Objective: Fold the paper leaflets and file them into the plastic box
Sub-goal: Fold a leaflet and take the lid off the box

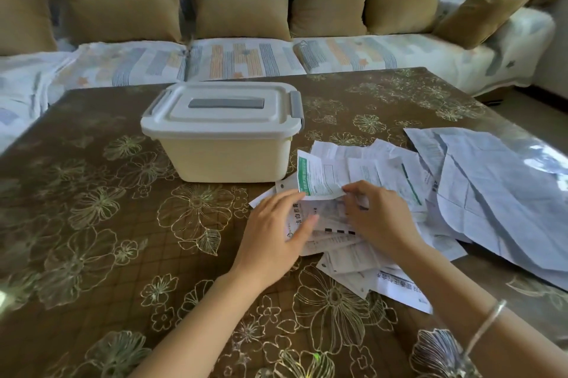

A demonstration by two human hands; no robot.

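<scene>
A cream plastic box [226, 159] with a white lid and grey latches stands shut on the table, left of a loose pile of paper leaflets [353, 257]. My left hand [276, 233] lies flat with straight fingers on a white leaflet in the pile. My right hand [378, 218] pinches the lower edge of a green-striped leaflet [319, 178] that stands tilted up from the pile. A large creased sheet [498, 193] lies unfolded to the right.
The table [107, 224] has a brown cloth with gold flowers under clear plastic. A sofa [246, 58] with tan cushions runs behind the far edge. A bracelet [485, 325] circles my right wrist.
</scene>
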